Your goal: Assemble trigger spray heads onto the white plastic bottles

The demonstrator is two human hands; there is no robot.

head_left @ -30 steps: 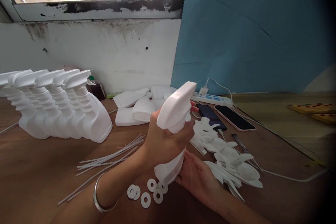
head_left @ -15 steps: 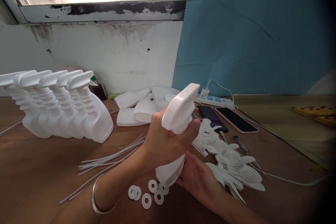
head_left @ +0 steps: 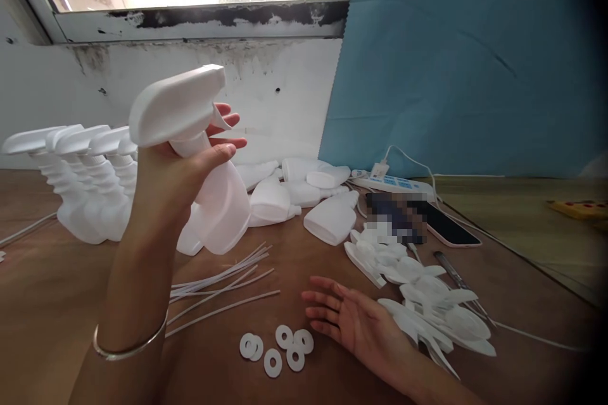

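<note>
Over the left side of the table (head_left: 294,259), my left hand (head_left: 183,168) is curling only partway round the neck of a white spray bottle (head_left: 178,104), thumb in front and fingers reaching out past it; with so slack a hold, I am risking a slip or a twist; the bottle is hanging slightly tilted before the standing row of bottles (head_left: 90,183), overlapping it from where I am looking, and I am not managing to tell whether they are touching; a knock could be toppling several, since they are standing so close together; my right hand (head_left: 363,326) is hovering open and empty beside the loose white parts (head_left: 418,281); a careless sweep there could be scattering the flat rings (head_left: 266,364) or the thin tubes (head_left: 223,313) lying nearby.
</note>
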